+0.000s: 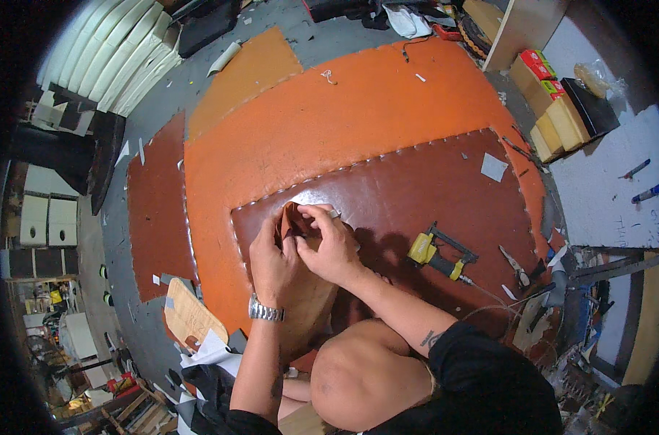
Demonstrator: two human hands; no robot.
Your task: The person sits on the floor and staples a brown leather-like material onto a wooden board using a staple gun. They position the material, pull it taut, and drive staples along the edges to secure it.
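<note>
In front of my knees, both hands meet over a flap of brown leather-like material [287, 223]. My left hand [271, 262] closes on its left side, with a metal watch on the wrist. Pinching its upper right edge are the fingers of my right hand [332, 248]. The material folds up into a peak between my fingertips, and some of it is hidden behind them. Below my hands, a pale wooden panel [309, 303] stands between my forearms. A yellow and black staple gun [440, 251] with a hose lies to the right of my right hand.
Stapled orange and brown sheets [329, 109] cover the floor. Pliers [515, 267] lie at the right, near a white board [612, 206] with pens and boxes. A wooden piece [192, 317] rests at lower left. White padded panels [108, 51] stack at far left.
</note>
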